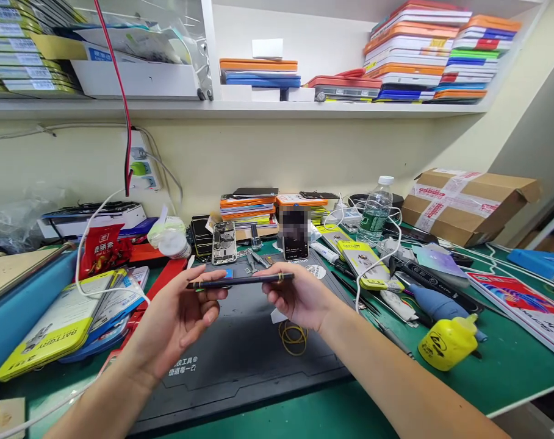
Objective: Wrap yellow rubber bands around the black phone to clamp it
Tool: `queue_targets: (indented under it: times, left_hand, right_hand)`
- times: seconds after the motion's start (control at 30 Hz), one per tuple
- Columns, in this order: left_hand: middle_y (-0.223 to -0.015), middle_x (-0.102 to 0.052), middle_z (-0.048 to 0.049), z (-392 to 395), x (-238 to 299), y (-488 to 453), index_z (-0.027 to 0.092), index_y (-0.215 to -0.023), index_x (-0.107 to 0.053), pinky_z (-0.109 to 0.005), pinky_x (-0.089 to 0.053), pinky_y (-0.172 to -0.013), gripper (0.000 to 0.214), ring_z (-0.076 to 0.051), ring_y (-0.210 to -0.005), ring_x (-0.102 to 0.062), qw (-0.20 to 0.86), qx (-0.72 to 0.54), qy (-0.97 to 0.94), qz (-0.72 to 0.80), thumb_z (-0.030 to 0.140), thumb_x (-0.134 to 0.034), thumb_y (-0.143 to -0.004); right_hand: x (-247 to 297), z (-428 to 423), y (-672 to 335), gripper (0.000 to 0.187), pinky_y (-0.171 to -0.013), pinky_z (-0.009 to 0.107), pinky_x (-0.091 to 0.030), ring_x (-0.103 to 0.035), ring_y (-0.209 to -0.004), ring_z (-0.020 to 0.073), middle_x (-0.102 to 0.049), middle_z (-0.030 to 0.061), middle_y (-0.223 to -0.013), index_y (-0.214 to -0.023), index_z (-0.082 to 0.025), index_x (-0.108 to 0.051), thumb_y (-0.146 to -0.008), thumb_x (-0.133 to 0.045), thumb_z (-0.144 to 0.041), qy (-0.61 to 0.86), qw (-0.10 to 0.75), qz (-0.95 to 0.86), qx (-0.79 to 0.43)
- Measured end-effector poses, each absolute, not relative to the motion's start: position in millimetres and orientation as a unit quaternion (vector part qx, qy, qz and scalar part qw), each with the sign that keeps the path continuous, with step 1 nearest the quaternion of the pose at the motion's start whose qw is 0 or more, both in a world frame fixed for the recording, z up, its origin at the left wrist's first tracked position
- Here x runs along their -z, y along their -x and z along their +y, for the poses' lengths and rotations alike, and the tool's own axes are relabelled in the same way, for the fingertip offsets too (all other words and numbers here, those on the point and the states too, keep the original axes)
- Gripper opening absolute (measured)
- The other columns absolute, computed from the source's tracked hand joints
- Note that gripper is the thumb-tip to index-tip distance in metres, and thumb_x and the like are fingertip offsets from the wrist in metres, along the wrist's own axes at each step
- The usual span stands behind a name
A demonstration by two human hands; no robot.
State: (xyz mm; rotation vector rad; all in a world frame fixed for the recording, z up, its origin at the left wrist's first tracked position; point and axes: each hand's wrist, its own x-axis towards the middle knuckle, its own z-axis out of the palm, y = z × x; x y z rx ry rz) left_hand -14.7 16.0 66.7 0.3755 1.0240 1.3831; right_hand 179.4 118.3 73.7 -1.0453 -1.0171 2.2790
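As left hand (pixel 180 317) and right hand (pixel 295 299) pinch phone (pixel 240 281), mat (pixel 240 366) below

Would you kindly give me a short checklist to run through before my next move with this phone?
1. Left hand and right hand each grip one end of the phone: ok.
2. Phone held roughly level above the mat: ok.
3. Mat under the phone free of loose items: not ok, rubber bands lie there.
4. Phone's seam closed all round: cannot tell, only one edge shows.
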Motion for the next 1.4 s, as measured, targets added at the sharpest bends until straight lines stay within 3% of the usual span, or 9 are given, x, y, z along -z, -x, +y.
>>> queue_targets:
  times: [0.27, 0.5, 0.63, 0.73, 0.9, 1.0, 1.1, 1.23, 1.4]
  left_hand:
    - [-0.081, -0.065, -0.0101, 15, -67, 20, 0.011, -0.124, -0.066, -0.015, -0.024, -0.025, 0.043, -0.009, -0.045, -0.044, 0.642, -0.606, -0.169, 0.438, 0.034, -0.057, -0.09]
    - [-0.089, -0.07, -0.01, 11, -69, 26, 0.025, -0.144, -0.054, -0.016, -0.028, -0.03, 0.063, -0.014, -0.052, -0.054, 0.618, -0.592, -0.22, 0.468, 0.033, -0.064, -0.082]
    - [-0.089, -0.072, -0.0136, 10, -70, 37, 0.023, -0.152, -0.041, -0.02, -0.038, -0.035, 0.074, -0.022, -0.056, -0.067, 0.678, -0.478, -0.295, 0.474, 0.057, -0.056, -0.087]
    - [-0.077, -0.07, -0.0119, 10, -62, 40, 0.019, -0.14, -0.047, -0.019, -0.041, -0.039, 0.071, -0.023, -0.056, -0.069, 0.713, -0.367, -0.358, 0.479, 0.068, -0.053, -0.089]
    - [-0.087, -0.062, -0.0014, 11, -41, 33, 0.015, -0.095, -0.049, -0.016, -0.051, -0.067, 0.042, -0.008, -0.074, -0.063, 0.731, -0.355, -0.401, 0.422, 0.048, -0.074, -0.085]
    - [-0.091, -0.066, -0.0029, 13, -40, 26, 0.019, -0.105, -0.047, -0.02, -0.051, -0.068, 0.044, -0.011, -0.076, -0.065, 0.727, -0.361, -0.405, 0.42, 0.046, -0.075, -0.085]
    - [-0.091, -0.067, -0.0021, 17, -46, 23, 0.021, -0.11, -0.051, -0.02, -0.052, -0.064, 0.048, -0.012, -0.073, -0.065, 0.68, -0.442, -0.356, 0.465, 0.048, -0.078, -0.081]
    - [-0.101, -0.073, -0.008, 23, -49, 26, 0.02, -0.119, -0.064, -0.019, -0.052, -0.055, 0.047, -0.014, -0.072, -0.068, 0.602, -0.519, -0.274, 0.541, 0.047, -0.076, -0.082]
    - [-0.108, -0.075, -0.0103, 20, -42, 32, 0.022, -0.125, -0.062, -0.028, -0.06, -0.058, 0.041, -0.026, -0.083, -0.076, 0.561, -0.62, -0.147, 0.529, 0.026, -0.072, -0.086]
  right_hand:
    - [-71, 122, -179, 0.006, -0.042, 0.013, -0.047, -0.056, -0.049, 0.0073, -0.057, 0.0024, -0.066, -0.088, -0.008, -0.057, -0.086, -0.056, -0.014, 0.397, 0.211, -0.318, -0.835]
    - [-68, 125, -184, 0.029, -0.047, 0.01, -0.047, -0.055, -0.051, 0.0041, -0.062, 0.0032, -0.074, -0.109, -0.005, -0.072, -0.085, -0.064, -0.019, 0.359, 0.234, -0.407, -0.807]
    - [-75, 129, -192, 0.027, -0.045, 0.012, -0.045, -0.054, -0.054, 0.0043, -0.064, 0.0039, -0.084, -0.103, -0.009, -0.077, -0.083, -0.066, -0.022, 0.318, 0.224, -0.5, -0.774]
    - [-81, 130, -196, 0.03, -0.04, 0.015, -0.04, -0.05, -0.051, 0.0063, -0.062, 0.0033, -0.08, -0.102, -0.011, -0.078, -0.077, -0.067, -0.024, 0.296, 0.185, -0.562, -0.749]
    - [-77, 127, -189, 0.042, -0.06, 0.018, -0.05, -0.063, -0.072, 0.012, -0.067, 0.0079, -0.09, -0.108, -0.011, -0.077, -0.075, -0.076, -0.039, 0.28, 0.1, -0.632, -0.716]
    - [-72, 130, -185, 0.056, -0.061, 0.019, -0.049, -0.062, -0.07, 0.0101, -0.067, 0.008, -0.093, -0.11, -0.013, -0.07, -0.099, -0.044, -0.061, 0.333, 0.118, -0.672, -0.65]
    - [-73, 139, -195, 0.059, -0.046, 0.023, -0.039, -0.055, -0.052, 0.0113, -0.06, 0.0053, -0.075, -0.096, -0.013, -0.056, -0.106, -0.02, -0.058, 0.416, 0.12, -0.728, -0.531]
    - [-82, 145, -220, 0.03, -0.053, 0.023, -0.041, -0.058, -0.056, 0.0114, -0.065, 0.001, -0.077, -0.086, -0.015, -0.066, -0.079, -0.077, -0.043, 0.387, -0.053, -0.827, -0.405]
    - [-83, 137, -224, 0.026, -0.058, 0.023, -0.037, -0.06, -0.073, 0.0121, -0.07, -0.0035, -0.082, -0.084, -0.021, -0.074, -0.07, -0.084, -0.04, 0.36, -0.154, -0.862, -0.323]
